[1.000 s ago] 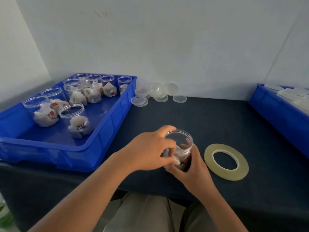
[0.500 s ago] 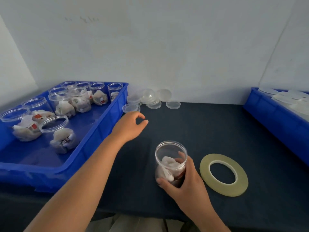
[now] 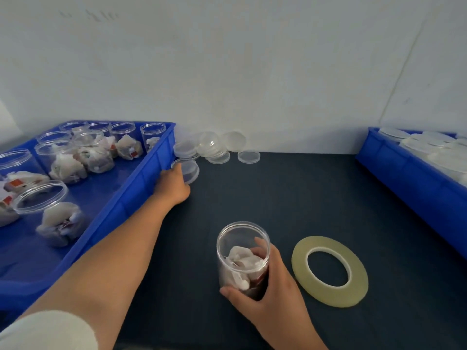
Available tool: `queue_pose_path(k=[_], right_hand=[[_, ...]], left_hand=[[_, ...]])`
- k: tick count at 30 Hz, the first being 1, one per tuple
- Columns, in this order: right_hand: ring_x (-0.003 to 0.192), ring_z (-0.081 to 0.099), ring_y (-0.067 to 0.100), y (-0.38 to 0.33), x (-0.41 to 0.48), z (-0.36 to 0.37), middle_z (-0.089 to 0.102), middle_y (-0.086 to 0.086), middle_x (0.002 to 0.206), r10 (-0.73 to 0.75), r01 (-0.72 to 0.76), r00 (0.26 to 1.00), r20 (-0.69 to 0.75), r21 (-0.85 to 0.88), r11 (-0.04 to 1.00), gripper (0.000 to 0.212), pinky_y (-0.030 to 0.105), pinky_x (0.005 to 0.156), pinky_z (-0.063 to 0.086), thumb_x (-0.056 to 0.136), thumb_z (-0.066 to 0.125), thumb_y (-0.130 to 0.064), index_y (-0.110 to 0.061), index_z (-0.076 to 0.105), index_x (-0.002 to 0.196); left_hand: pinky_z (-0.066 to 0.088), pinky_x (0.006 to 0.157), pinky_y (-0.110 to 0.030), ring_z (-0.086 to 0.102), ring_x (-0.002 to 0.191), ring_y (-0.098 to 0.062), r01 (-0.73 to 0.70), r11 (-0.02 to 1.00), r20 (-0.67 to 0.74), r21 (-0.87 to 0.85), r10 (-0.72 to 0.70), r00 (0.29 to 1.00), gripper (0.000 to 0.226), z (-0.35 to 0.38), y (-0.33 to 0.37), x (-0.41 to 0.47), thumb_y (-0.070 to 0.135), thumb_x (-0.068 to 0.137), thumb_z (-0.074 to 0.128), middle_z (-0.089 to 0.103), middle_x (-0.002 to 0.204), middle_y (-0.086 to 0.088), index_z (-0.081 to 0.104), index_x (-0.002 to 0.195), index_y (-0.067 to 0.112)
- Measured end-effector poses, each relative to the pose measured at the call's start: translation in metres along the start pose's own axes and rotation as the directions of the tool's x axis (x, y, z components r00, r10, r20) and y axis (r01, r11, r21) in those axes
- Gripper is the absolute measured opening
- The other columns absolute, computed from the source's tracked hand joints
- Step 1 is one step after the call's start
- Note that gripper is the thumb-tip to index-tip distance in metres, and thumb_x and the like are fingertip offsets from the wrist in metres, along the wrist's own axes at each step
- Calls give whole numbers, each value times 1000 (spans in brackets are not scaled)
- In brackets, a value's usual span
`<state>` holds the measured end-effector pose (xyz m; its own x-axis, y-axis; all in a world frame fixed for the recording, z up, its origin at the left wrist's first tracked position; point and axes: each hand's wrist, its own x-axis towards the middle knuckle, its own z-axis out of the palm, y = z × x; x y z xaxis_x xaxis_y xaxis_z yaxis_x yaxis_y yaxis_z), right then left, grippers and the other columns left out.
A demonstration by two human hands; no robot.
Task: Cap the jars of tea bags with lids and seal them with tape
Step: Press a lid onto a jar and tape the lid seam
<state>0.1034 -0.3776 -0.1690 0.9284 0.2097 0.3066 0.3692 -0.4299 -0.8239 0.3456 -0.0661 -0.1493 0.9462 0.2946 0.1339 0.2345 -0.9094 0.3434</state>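
I am watching the left arm stretching out across the bench (image 3: 290, 198) toward its far left part, forearm bare and angled along the outer wall of the blue tray (image 3: 141, 188). The left hand (image 3: 174, 184) is lying palm down, its fingers touching the near rim of a clear lid (image 3: 190, 170) that is sitting just beside the tray's wall. I cannot tell whether those fingers are pinching the lid or only touching it.

The right hand (image 3: 275, 289) is gripping the open jar (image 3: 242, 248) near the bench's front edge, thumb wrapping round the lower front and fingers curling round the right side. The jar is standing upright, uncapped, with tea bags (image 3: 242, 258) bunched inside. A tape roll (image 3: 299, 261) is lying flat just to the right of that hand.

More loose lids (image 3: 217, 150) are crowding the bench's back edge by the wall. Other open jars (image 3: 60, 215) with tea bags are standing in the blue tray, and a second blue tray (image 3: 404, 183) is sitting at the right edge.
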Motion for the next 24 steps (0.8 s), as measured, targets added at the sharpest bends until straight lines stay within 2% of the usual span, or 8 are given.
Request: queue_pose_path(k=[6, 9, 12, 15, 18, 20, 22, 24], right_hand=[[118, 61, -9, -4, -2, -1, 54, -37, 136, 4, -4, 1000, -14, -4, 1000, 87, 6, 91, 46, 66, 83, -75, -74, 27, 133], [118, 59, -11, -5, -2, -1, 54, -38, 135, 13, -14, 1000, -12, -18, 1000, 87, 4, 90, 45, 66, 81, -78, -71, 28, 135], [116, 60, -13, -6, -2, -1, 54, -40, 133, 30, -31, 999, -14, -22, 999, 85, 4, 86, 47, 65, 79, -81, -72, 28, 132], [115, 58, -16, -8, -3, -2, 53, -42, 132, 32, -33, 999, -25, -24, 999, 83, 0, 86, 44, 64, 77, -86, -76, 26, 129], [117, 55, -18, -9, -2, -3, 52, -43, 132, 41, -42, 999, -24, -41, 998, 86, 2, 84, 46, 58, 68, -98, -76, 24, 129], [118, 55, -17, -9, -2, -3, 52, -43, 132, 43, -44, 999, -22, -50, 998, 87, 5, 86, 47, 59, 69, -97, -74, 24, 130], [119, 55, -17, -8, -3, -3, 52, -42, 133, 37, -38, 999, -24, -55, 998, 86, 8, 88, 48, 62, 74, -90, -74, 24, 131], [120, 54, -17, -8, -3, -3, 52, -42, 134, 31, -32, 999, -25, -59, 998, 86, 8, 89, 47, 64, 76, -86, -76, 24, 131]], left_hand=[[52, 88, -43, 52, 126, -37, -127, 992, -40, 13, 127, 991, 89, -3, 0, -59, 58, 89, 71, 66, 130, -13, 35, 159, 19], [52, 93, -45, 56, 121, -37, -207, 975, -23, 83, 210, 977, 70, -12, -2, -90, 57, 97, 66, 69, 127, -10, 50, 150, 15], [52, 94, -42, 63, 111, -29, -343, 938, -11, 49, 344, 939, 35, -23, -5, -124, 44, 108, 56, 68, 119, -3, 67, 131, 21], [54, 82, -39, 66, 92, -11, -328, 929, -95, -170, 316, 944, 24, -29, -7, -158, 32, 111, 47, 68, 96, 11, 65, 96, 31], [57, 83, -42, 69, 83, -1, -109, 823, -91, -558, 70, 993, 30, -28, -3, -186, 46, 110, 44, 70, 83, 11, 60, 90, 30], [56, 83, -35, 66, 89, 3, -142, 835, -43, -531, 141, 989, 42, -28, -1, -199, 74, 96, 48, 68, 94, 18, 60, 98, 34], [51, 97, -28, 57, 114, 8, -270, 888, 69, -372, 317, 946, 65, -27, 0, -209, 89, 80, 57, 58, 127, 27, 58, 125, 42], [45, 112, -33, 44, 136, 2, -388, 899, 213, -205, 427, 879, 94, -25, -2, -215, 97, 70, 59, 45, 150, 26, 44, 148, 48]])
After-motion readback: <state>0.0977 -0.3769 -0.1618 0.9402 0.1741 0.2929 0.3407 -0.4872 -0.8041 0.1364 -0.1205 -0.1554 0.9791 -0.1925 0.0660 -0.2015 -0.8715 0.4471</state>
